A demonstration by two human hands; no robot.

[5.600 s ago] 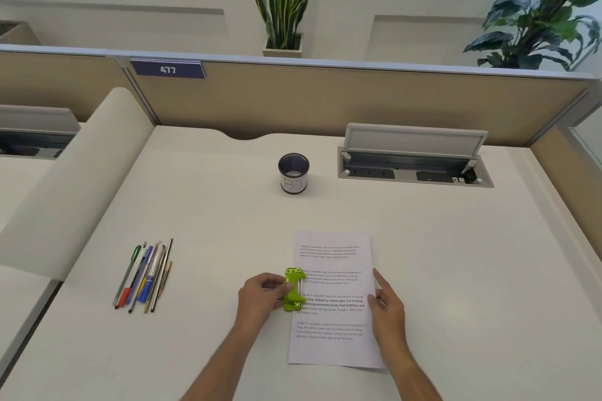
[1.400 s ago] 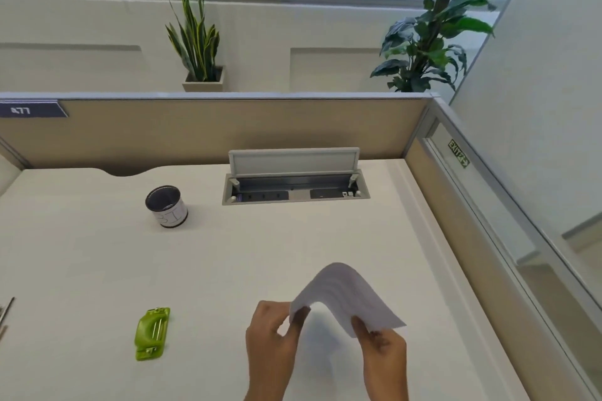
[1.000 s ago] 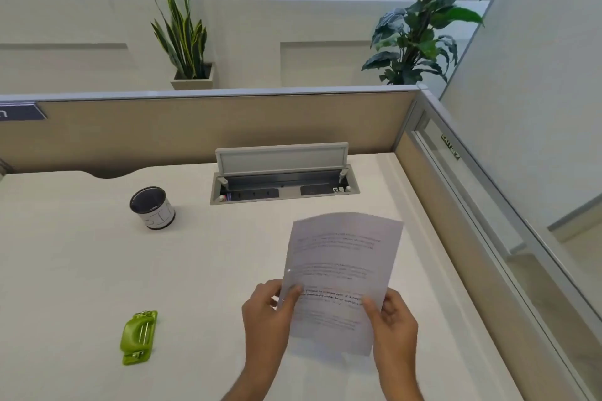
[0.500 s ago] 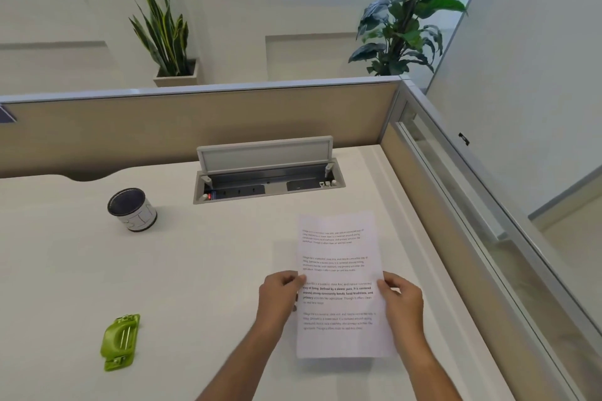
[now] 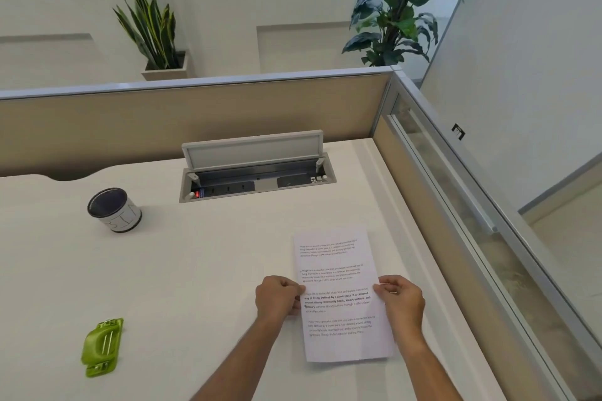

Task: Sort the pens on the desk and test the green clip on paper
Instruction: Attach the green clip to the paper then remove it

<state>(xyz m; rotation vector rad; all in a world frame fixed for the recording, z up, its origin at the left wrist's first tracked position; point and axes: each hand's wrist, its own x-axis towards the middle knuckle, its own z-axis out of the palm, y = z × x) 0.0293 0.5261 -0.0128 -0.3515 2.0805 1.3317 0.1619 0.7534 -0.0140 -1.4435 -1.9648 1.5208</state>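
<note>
A printed sheet of paper [image 5: 338,273] lies flat on the white desk [image 5: 195,270], toward its right side. My left hand [image 5: 278,299] pinches the sheet's left edge and my right hand [image 5: 402,299] pinches its right edge, both about halfway down. The green clip [image 5: 101,346] lies alone on the desk at the lower left, well apart from both hands. No pens are in view.
A round cup [image 5: 114,210] with a dark inside stands at the back left. An open cable box [image 5: 257,172] with its lid up is set into the desk behind the paper. Partition walls [image 5: 433,205] close the back and right sides.
The paper went from bent and lifted in both hands to flat on the desk at the right. The clip was let go and stays on the desk at the left.
</note>
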